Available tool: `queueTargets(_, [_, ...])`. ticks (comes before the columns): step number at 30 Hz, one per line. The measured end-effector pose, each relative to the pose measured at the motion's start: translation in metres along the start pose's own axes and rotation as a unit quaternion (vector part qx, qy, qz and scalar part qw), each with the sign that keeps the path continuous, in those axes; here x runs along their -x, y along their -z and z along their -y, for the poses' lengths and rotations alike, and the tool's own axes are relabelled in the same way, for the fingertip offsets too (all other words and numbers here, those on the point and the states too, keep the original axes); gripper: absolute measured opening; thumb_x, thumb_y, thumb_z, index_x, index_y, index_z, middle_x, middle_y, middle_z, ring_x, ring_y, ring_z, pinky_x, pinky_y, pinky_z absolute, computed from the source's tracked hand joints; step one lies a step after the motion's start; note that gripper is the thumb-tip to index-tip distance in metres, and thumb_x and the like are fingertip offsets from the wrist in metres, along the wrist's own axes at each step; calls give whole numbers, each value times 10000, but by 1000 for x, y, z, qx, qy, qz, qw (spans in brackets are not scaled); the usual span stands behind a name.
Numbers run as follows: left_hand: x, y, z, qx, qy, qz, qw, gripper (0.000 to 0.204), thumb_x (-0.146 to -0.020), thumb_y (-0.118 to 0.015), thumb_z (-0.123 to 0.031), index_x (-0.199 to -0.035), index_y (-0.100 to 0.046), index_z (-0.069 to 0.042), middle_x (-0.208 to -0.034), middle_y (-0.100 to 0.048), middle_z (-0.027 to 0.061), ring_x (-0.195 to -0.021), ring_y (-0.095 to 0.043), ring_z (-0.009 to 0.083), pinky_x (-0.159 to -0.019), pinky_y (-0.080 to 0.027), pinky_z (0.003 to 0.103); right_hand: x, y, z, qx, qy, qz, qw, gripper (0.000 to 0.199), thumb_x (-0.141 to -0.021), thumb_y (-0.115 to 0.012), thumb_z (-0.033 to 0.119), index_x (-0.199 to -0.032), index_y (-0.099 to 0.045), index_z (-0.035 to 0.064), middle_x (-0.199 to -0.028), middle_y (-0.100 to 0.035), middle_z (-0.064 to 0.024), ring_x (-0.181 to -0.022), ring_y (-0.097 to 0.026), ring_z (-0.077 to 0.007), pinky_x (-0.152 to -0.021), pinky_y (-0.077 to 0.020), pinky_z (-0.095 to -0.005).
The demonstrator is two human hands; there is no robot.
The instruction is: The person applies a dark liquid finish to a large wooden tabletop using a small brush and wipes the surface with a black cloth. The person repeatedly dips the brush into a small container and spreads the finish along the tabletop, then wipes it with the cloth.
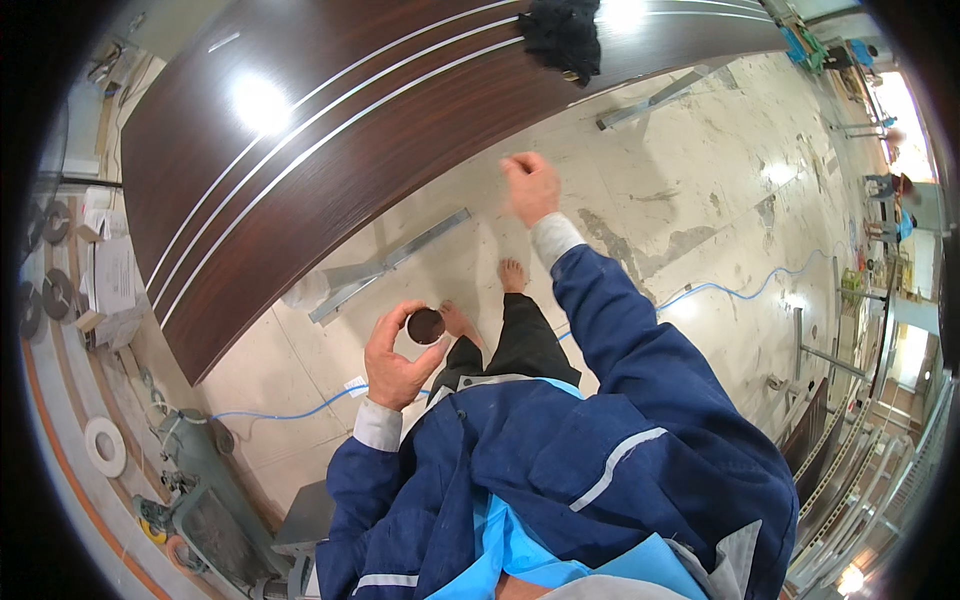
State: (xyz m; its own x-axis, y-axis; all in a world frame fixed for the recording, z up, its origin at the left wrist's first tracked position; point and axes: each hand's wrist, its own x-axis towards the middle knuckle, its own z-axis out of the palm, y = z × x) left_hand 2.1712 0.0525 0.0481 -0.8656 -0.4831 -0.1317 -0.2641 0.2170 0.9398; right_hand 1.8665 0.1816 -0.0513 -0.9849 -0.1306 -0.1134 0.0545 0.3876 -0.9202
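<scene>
My left hand [394,362] is closed around a small round white cup [410,347] with dark brown contents, held upright in front of my waist. Out over the floor, my right hand [531,188] is raised with its fingers curled together near the panel's edge. Whether it pinches anything small is hidden, and the fingertips are slightly blurred. A large dark brown wood-grain panel [330,200] with thin silver strips lies raised ahead of me. Both hands are apart from it. On its far part rests a bunched black cloth or bag [562,38].
Grey metal support legs [390,265] show under the panel. A blue hose [300,413] crosses the floor by my bare feet. At left stand a green gas cylinder [190,440], a stack of boxes [113,275] and dark discs. Metal racks [850,460] line the right, with people farther back.
</scene>
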Motion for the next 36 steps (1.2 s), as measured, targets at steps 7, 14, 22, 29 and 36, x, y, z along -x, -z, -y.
queueTargets(7, [-32,-35,-30,28,-6,68,997,586,-762,-927,-181,-1294,-717,-55,-1289,-737,116,-1195,-706,243,-1077,-522,381,-13,69,19,-71,35,99,992,252,-980,-770,228,-1127,-783,24,-970,-767,-41,-881,-674,-119,-814,-557,-313])
queueTargets(14, [-84,-77,-78,14,-114,142,983,634,-778,-884,-121,-1370,-674,-41,-1444,-637,144,-1316,-632,259,-1142,-482,403,27,99,58,-248,-84,425,866,314,-985,-786,280,-1196,-794,47,-1144,-764,-17,-992,-643,-131,-907,-530,-323])
queueTargets(22, [-113,-112,-119,95,0,135,986,575,-759,-898,-171,-1284,-711,-27,-1265,-710,93,-1195,-684,224,-1076,-514,377,-34,118,73,-271,-95,561,776,350,-981,-787,298,-1222,-794,44,-1265,-747,-44,-1131,-644,-174,-1011,-505,-366])
queueTargets(29, [-97,-129,-127,33,-13,5,999,624,-729,-901,-120,-1313,-715,0,-1376,-702,150,-1283,-661,258,-1125,-495,395,-201,96,104,176,339,234,894,580,-912,-817,435,-1391,-700,130,-1478,-608,-174,-1342,-570,-363,-1084,-479,-508])
queueTargets(36, [-86,-140,-124,82,54,-27,995,689,-771,-868,-145,-1410,-663,15,-1359,-692,108,-1254,-653,220,-1138,-480,398,-317,98,71,475,311,159,808,394,-980,-695,440,-1309,-735,228,-1382,-638,-143,-1309,-592,-364,-1072,-507,-489])
